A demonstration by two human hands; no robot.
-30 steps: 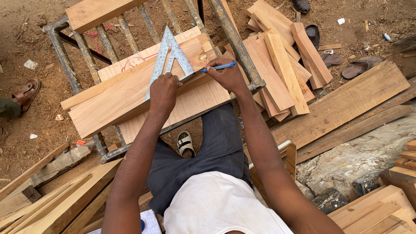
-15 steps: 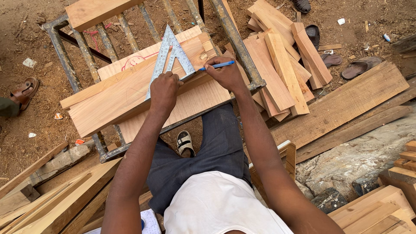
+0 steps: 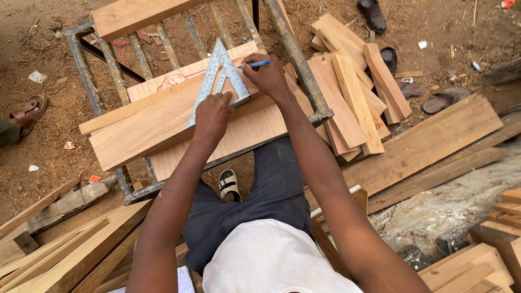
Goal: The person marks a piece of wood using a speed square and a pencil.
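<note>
Sawdust ground under frame [image 3: 304, 65]; left hand [image 3: 213, 115] pressed flat on square [image 3: 220, 76], right hand [image 3: 263, 76] pinching pen [image 3: 254, 64] just beside square's right edge.

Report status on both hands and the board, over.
Left hand pressing metal triangular square flat on the top board. Right hand gripping blue pen, tip at the square's right edge. Nothing obstructing the board.

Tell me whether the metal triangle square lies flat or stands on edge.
Flat: the square lies on the board, pressed by the left hand.
</note>
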